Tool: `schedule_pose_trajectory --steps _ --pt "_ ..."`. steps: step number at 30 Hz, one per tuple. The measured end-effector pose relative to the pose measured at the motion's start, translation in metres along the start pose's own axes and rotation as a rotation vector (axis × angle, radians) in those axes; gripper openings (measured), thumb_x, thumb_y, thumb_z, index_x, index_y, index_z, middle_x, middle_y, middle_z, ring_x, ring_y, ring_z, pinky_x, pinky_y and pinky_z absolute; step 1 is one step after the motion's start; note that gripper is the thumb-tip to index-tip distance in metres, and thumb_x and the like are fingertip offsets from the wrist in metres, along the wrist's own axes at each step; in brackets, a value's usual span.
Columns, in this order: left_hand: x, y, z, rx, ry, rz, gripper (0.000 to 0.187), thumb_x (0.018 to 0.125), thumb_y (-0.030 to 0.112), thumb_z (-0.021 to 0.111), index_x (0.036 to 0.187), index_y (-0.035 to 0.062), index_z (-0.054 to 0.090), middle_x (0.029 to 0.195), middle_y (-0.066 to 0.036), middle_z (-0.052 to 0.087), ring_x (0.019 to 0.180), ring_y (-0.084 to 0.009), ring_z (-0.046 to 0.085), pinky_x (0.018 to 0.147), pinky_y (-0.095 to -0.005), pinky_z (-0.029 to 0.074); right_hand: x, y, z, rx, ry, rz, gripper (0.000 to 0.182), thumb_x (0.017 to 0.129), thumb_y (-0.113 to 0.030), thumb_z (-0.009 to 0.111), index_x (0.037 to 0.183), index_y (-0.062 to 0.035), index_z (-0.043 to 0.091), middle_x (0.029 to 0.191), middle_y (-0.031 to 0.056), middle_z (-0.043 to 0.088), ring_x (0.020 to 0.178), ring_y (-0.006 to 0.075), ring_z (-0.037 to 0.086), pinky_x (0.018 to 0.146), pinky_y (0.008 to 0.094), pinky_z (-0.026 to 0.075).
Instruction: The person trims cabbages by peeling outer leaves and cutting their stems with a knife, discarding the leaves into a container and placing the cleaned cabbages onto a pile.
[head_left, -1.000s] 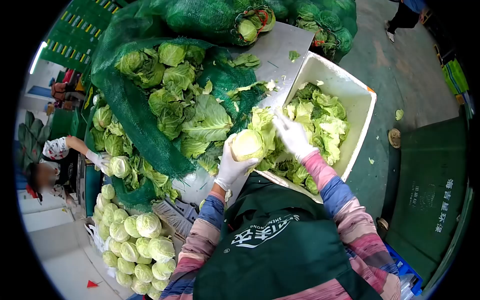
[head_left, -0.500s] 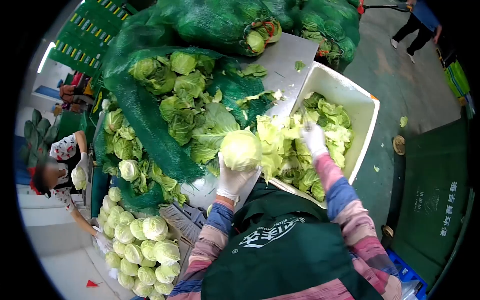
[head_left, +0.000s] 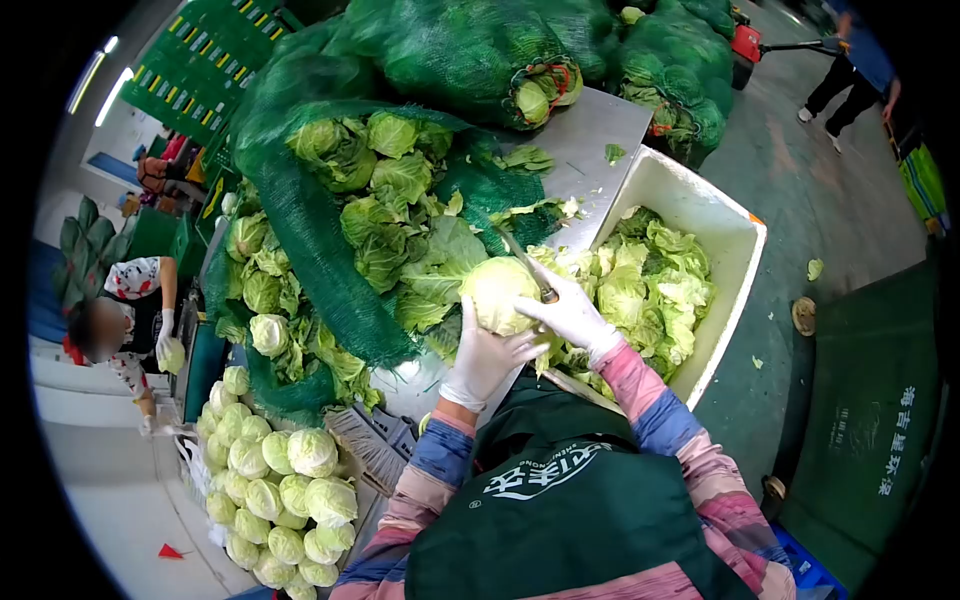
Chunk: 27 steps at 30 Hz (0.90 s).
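A trimmed pale green cabbage (head_left: 495, 292) rests against my left hand (head_left: 485, 358), which wears a white glove and supports it from below with curved fingers. My gloved right hand (head_left: 575, 318) grips a knife (head_left: 522, 262) by its handle, the blade angled up and away behind the cabbage. Its thumb or fingers press on the cabbage's right side. Just right of the hands stands a white foam box (head_left: 738, 285) holding loose cabbage leaves (head_left: 650, 280). Beyond the cabbage, untrimmed cabbages (head_left: 400, 180) spill from an opened green mesh bag (head_left: 310, 255).
Trimmed cabbages (head_left: 290, 495) are piled at lower left beside a brush (head_left: 365, 445). Full mesh bags (head_left: 450, 55) lie at the back of the metal table (head_left: 610, 125). A co-worker (head_left: 135, 310) holds a cabbage at left; another person (head_left: 855, 75) stands far right. A green bin (head_left: 850, 420) is at right.
My right hand has come left from over the foam box to the cabbage, bringing the knife. Leaves hanging beside the cabbage are now in the box. The view has shifted slightly.
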<state>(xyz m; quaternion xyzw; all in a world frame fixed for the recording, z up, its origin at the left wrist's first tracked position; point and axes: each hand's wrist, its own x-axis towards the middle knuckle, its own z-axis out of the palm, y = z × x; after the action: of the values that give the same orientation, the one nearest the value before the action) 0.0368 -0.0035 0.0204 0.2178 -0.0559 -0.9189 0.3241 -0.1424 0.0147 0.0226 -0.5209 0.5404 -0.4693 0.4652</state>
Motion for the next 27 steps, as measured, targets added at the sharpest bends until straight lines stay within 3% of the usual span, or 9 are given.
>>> schedule_pose_trajectory --steps 3,4,5,8,11,13,17,21,27 --pt "0.022 -0.021 -0.047 0.956 0.538 0.518 0.090 0.092 0.057 0.051 0.149 -0.0002 0.011 0.143 -0.023 0.036 0.131 -0.0373 0.038 0.110 -0.0414 0.031 -0.001 0.014 0.001 0.172 -0.036 0.380 0.056 0.085 -0.036 0.070 0.126 -0.0010 0.055 0.074 0.0026 0.062 0.047 0.0079 0.053 0.046 0.0239 0.044" --pt "0.022 -0.020 -0.037 1.042 0.564 0.562 0.105 0.085 0.047 0.068 0.148 -0.0071 0.004 0.144 -0.026 0.031 0.134 -0.0362 0.033 0.110 -0.0356 0.028 -0.002 0.024 0.005 0.129 -0.042 0.477 0.054 0.086 -0.043 0.067 0.120 -0.0023 0.059 0.070 0.0010 0.059 0.043 0.0073 0.051 0.040 0.0227 0.039" --pt "0.023 -0.019 -0.049 1.038 0.564 0.558 0.105 0.085 0.047 0.068 0.148 -0.0071 0.004 0.144 -0.026 0.031 0.134 -0.0362 0.033 0.110 -0.0356 0.028 -0.005 0.033 0.010 0.193 -0.020 0.511 0.057 0.089 -0.048 0.061 0.121 -0.0002 0.058 0.071 0.0044 0.061 0.042 0.0116 0.052 0.039 0.0248 0.040" --pt "0.015 -0.016 -0.050 1.725 0.450 0.477 0.121 0.060 0.038 0.087 0.148 -0.0023 0.013 0.138 -0.026 0.035 0.130 -0.0374 0.034 0.110 -0.0408 0.029 -0.005 0.059 0.008 0.141 -0.029 0.634 0.064 0.092 -0.054 0.050 0.123 0.0017 0.055 0.073 0.0104 0.065 0.047 0.0182 0.060 0.038 0.0287 0.043" --pt "0.022 -0.011 -0.031 1.846 0.497 0.434 0.112 0.058 0.037 0.088 0.143 -0.0017 0.025 0.134 -0.025 0.038 0.127 -0.0392 0.036 0.110 -0.0426 0.029 -0.005 0.062 -0.001 -0.021 -0.075 0.598 0.062 0.096 -0.052 0.042 0.127 0.0001 0.053 0.077 0.0196 0.067 0.058 0.0261 0.067 0.047 0.0370 0.049" --pt "0.039 -0.010 -0.048 1.827 0.480 0.548 0.105 0.057 0.034 0.088 0.137 -0.0031 0.032 0.131 -0.024 0.043 0.123 -0.0384 0.043 0.105 -0.0419 0.036 -0.006 0.059 -0.001 -0.505 0.086 0.221 0.058 0.098 -0.050 0.037 0.129 -0.0044 0.053 0.081 0.0262 0.066 0.065 0.0319 0.067 0.056 0.0431 0.051" --pt "0.052 -0.011 -0.048 1.597 0.420 0.634 0.102 0.055 0.031 0.087 0.136 -0.0034 0.034 0.116 -0.022 0.057 0.106 -0.0368 0.057 0.093 -0.0408 0.046 -0.008 0.026 -0.004 -0.953 -0.063 0.039 0.056 0.098 -0.047 0.039 0.143 -0.0135 0.037 0.067 0.0176 0.065 0.061 0.0358 0.064 0.056 0.0455 0.050" --pt "0.047 -0.014 -0.025 1.758 0.422 0.552 0.099 0.053 0.033 0.087 0.132 -0.0039 0.039 0.119 -0.022 0.055 0.107 -0.0382 0.055 0.092 -0.0426 0.045 0.003 0.026 -0.004 -1.001 -0.148 0.057 0.061 0.097 -0.049 0.038 0.146 -0.0136 0.030 0.068 0.0174 0.065 0.061 0.0353 0.064 0.054 0.0461 0.050" --pt "0.039 -0.018 -0.040 1.949 0.398 0.662 0.109 0.053 0.040 0.088 0.138 -0.0021 0.034 0.129 -0.023 0.048 0.118 -0.0380 0.047 0.102 -0.0437 0.035 0.021 0.031 -0.034 -0.846 -0.038 0.148 0.046 0.096 -0.049 0.038 0.127 -0.0214 0.057 0.081 0.0195 0.067 0.075 0.0383 0.065 0.070 0.0466 0.052"
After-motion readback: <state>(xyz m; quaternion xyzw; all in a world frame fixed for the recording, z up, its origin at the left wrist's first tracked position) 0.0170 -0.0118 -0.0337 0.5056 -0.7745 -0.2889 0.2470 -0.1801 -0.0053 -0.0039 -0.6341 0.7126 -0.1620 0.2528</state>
